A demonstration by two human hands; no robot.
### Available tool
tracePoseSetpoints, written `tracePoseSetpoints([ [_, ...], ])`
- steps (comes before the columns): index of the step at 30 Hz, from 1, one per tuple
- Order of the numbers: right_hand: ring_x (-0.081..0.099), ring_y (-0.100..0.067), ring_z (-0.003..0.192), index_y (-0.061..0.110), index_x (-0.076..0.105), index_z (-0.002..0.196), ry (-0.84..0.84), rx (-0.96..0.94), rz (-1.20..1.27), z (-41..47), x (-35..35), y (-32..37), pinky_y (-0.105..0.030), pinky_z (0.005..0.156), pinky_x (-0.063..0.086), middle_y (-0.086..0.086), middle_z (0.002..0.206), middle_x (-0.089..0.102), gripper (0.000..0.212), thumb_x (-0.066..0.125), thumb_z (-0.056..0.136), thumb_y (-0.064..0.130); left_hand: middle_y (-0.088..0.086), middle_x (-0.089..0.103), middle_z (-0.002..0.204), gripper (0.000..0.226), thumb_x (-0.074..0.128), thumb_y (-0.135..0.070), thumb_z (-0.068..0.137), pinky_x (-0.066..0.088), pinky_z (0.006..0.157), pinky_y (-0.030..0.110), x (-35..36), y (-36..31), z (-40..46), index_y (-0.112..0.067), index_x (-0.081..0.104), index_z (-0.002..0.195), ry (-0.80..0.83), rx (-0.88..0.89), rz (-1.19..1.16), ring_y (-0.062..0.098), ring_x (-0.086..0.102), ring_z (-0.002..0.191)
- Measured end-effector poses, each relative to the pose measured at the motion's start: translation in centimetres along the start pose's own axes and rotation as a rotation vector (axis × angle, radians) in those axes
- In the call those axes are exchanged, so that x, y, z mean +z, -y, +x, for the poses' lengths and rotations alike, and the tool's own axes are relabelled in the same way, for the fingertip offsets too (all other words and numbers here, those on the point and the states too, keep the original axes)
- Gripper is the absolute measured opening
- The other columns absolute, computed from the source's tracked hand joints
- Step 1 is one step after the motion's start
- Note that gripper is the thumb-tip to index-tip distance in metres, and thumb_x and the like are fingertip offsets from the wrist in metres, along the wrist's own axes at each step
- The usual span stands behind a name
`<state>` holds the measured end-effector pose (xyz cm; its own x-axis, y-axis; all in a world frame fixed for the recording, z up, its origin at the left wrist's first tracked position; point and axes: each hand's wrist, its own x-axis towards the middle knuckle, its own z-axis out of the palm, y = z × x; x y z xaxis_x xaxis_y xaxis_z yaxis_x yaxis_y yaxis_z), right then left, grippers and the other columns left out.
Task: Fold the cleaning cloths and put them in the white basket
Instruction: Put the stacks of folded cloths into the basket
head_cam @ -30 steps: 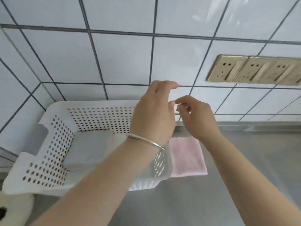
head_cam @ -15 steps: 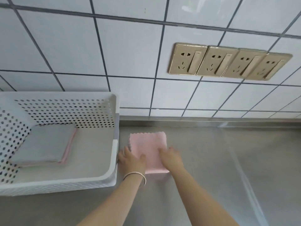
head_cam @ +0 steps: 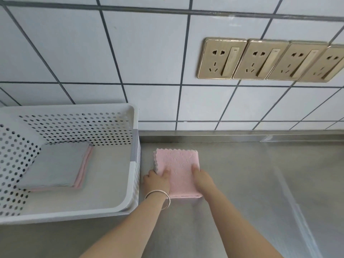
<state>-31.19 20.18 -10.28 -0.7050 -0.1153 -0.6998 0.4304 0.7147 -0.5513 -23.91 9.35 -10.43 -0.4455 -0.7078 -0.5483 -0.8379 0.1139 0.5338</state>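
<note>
A folded pink cleaning cloth with zigzag edges lies on the steel counter just right of the white basket. My left hand, with a silver bangle at the wrist, grips the cloth's left edge. My right hand grips its right edge, thumb on top. Inside the basket, at its left, lies a folded grey cloth on top of a folded pink one whose edge shows at the right side.
The steel counter runs right and toward me. A tiled wall rises close behind, with a row of gold sockets at upper right. The basket's perforated walls stand at the left.
Both hands came down from in front of the wall onto the pink cloth and now hold its two sides. The view swung right and tilted down.
</note>
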Motion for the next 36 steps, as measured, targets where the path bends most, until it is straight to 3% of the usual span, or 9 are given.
tracePoseSetpoints([
  [3,0.044,-0.031,0.124,0.0,0.041,0.135,-0.038,-0.051,0.084,-1.4,-1.7,0.0,-0.037,0.104,0.035,-0.016,0.138,0.046,0.061,0.027,0.097,0.046,0.017,0.047,0.128,0.056,0.04,-0.046,0.09,0.04,0.095,0.038,-0.4,-1.2,-1.8,-0.004,0.042,0.127,0.018,0.041,-0.07,0.034,0.05,0.112],
  [9,0.045,-0.027,0.114,0.005,0.042,0.133,-0.279,-0.282,0.231,-8.3,-7.4,2.8,-0.03,0.084,0.029,-0.015,0.134,0.047,0.054,0.027,0.098,0.042,0.022,0.046,0.122,0.049,0.042,-0.039,0.092,0.044,0.084,0.036,-3.8,-5.6,-8.0,0.002,0.045,0.118,0.012,0.374,-0.272,0.037,0.053,0.103],
  [12,0.044,-0.025,0.108,0.007,0.043,0.132,-0.377,-0.383,0.298,-12.4,-8.9,5.1,-0.031,0.085,0.03,-0.007,0.121,0.048,0.052,0.027,0.097,0.043,0.016,0.043,0.124,0.041,0.04,-0.034,0.094,0.034,0.079,0.024,-7.3,-7.4,-10.7,-0.002,0.042,0.12,-0.081,0.548,-0.277,0.031,0.048,0.108],
  [19,0.041,-0.019,0.094,0.006,0.049,0.121,-0.407,-0.607,0.383,-19.0,-5.1,12.1,-0.028,0.08,0.03,0.001,0.104,0.046,0.049,0.028,0.098,0.044,0.01,0.046,0.098,0.041,0.029,-0.037,0.097,0.026,0.07,0.025,-19.0,-7.5,-11.9,-0.003,0.051,0.104,-0.317,0.763,-0.375,0.027,0.045,0.09],
  [26,0.053,-0.023,0.097,0.009,0.051,0.118,-0.063,-0.549,0.339,-19.0,5.0,17.4,-0.034,0.078,0.045,-0.003,0.109,0.056,0.043,0.038,0.095,0.043,0.024,0.059,0.11,0.043,0.032,-0.034,0.097,0.031,0.071,0.03,-28.3,-1.9,-6.4,-0.001,0.058,0.105,-0.421,0.591,-0.183,0.033,0.053,0.095],
  [29,0.057,-0.029,0.108,0.001,0.052,0.11,0.156,-0.32,0.443,-16.8,9.5,17.9,-0.048,0.097,0.046,-0.005,0.118,0.058,0.04,0.048,0.093,0.037,0.019,0.057,0.121,0.045,0.03,-0.037,0.097,0.035,0.079,0.03,-30.4,1.1,-2.7,-0.006,0.054,0.12,-0.208,0.37,0.079,0.032,0.053,0.104],
  [31,0.057,-0.028,0.111,0.006,0.053,0.092,0.215,-0.2,0.463,-14.8,11.7,17.8,-0.051,0.098,0.045,-0.007,0.119,0.06,0.023,0.05,0.093,0.028,0.015,0.058,0.116,0.046,0.034,-0.038,0.096,0.041,0.076,0.028,-30.9,2.8,0.2,-0.006,0.052,0.123,-0.039,0.249,0.168,0.027,0.055,0.092],
  [34,0.06,-0.027,0.102,0.012,0.052,0.101,0.19,-0.098,0.39,-12.8,13.1,18.0,-0.048,0.095,0.046,-0.012,0.111,0.06,0.013,0.044,0.095,0.021,0.017,0.062,0.105,0.04,0.043,-0.034,0.094,0.051,0.079,0.035,-29.6,4.2,4.0,0.0,0.055,0.111,0.19,0.141,0.074,0.027,0.059,0.084],
  [36,0.058,-0.026,0.095,0.01,0.052,0.109,0.098,-0.069,0.328,-11.5,13.8,17.9,-0.041,0.093,0.046,-0.012,0.106,0.059,0.02,0.041,0.095,0.019,0.014,0.06,0.088,0.024,0.044,-0.024,0.095,0.049,0.067,0.032,-28.2,4.5,5.5,-0.003,0.055,0.093,0.299,0.079,0.045,0.023,0.055,0.071],
])
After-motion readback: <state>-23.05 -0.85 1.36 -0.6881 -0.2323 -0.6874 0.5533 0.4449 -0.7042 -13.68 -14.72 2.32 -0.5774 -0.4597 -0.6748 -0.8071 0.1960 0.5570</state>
